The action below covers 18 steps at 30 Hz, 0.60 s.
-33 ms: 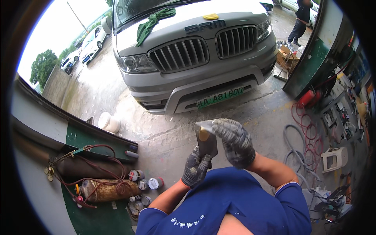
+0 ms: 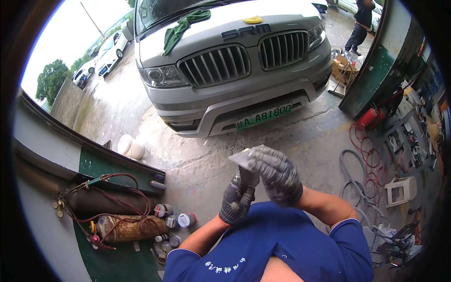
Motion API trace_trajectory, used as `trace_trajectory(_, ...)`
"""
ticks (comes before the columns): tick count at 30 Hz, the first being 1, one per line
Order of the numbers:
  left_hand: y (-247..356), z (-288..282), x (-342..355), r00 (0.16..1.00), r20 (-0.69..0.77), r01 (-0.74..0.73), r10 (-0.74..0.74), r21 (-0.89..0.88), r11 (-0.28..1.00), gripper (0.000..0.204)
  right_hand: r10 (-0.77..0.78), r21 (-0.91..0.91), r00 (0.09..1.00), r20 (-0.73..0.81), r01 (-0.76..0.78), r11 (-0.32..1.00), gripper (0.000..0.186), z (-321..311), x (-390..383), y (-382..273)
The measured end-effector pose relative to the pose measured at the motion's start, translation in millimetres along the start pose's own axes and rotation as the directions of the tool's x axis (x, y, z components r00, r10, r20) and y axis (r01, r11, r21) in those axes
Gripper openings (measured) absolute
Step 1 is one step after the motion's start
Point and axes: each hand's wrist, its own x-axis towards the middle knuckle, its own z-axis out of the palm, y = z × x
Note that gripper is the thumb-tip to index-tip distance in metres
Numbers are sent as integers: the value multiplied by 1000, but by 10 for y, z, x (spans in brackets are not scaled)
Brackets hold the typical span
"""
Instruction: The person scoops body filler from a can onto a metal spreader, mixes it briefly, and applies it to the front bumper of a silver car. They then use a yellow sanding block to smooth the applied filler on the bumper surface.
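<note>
In front of my chest, my left hand [image 2: 236, 202], in a dark grey work glove, is closed round a dark flat putty board [image 2: 249, 177]. My right hand [image 2: 278, 174], in a worn, whitish-stained glove, grips a thin grey putty scraper [image 2: 242, 159]. The scraper lies over the board's upper end and hides much of it. A small edge of yellowish putty [image 2: 246, 149] shows behind the scraper. Beyond both hands stands a vehicle with a grey bumper [image 2: 188, 110]. A green cloth [image 2: 181, 30] and a yellow round piece [image 2: 252, 19] rest on its hood.
Gas cylinders [image 2: 127, 229] lie at the left, with hoses over them and several cans [image 2: 187, 219] beside. A white bucket [image 2: 130, 146] stands by the door sill. At right are coiled hoses [image 2: 359, 178], a white stool [image 2: 400, 191] and a tool rack. Another person [image 2: 361, 26] stands far right.
My right hand has turned and shifted slightly left and down. The scraper now lies broad side over the board, covering most of the putty that showed before.
</note>
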Motion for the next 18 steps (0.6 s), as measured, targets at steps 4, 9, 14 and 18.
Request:
trace_trajectory(4, 30, -13, 64, 963, 24, -270, 269, 163, 949, 26, -5, -31, 998, 60, 7, 1000, 43, 137, -189, -178)
trace_trajectory(9, 133, -141, 49, 996, -9, 83, -83, -8, 996, 19, 183, 163, 983, 34, -186, 969, 38, -69, -186, 58)
trace_trajectory(14, 30, -203, 32, 966, 204, 199, -159, -191, 961, 22, 805, 926, 534, 259, -374, -50, 36, -12, -39, 17)
trace_trajectory(18, 87, -205, 37, 970, 163, 210, -180, -195, 958, 24, 570, 372, 791, 222, -610, 700, 36, 1, -77, 151)
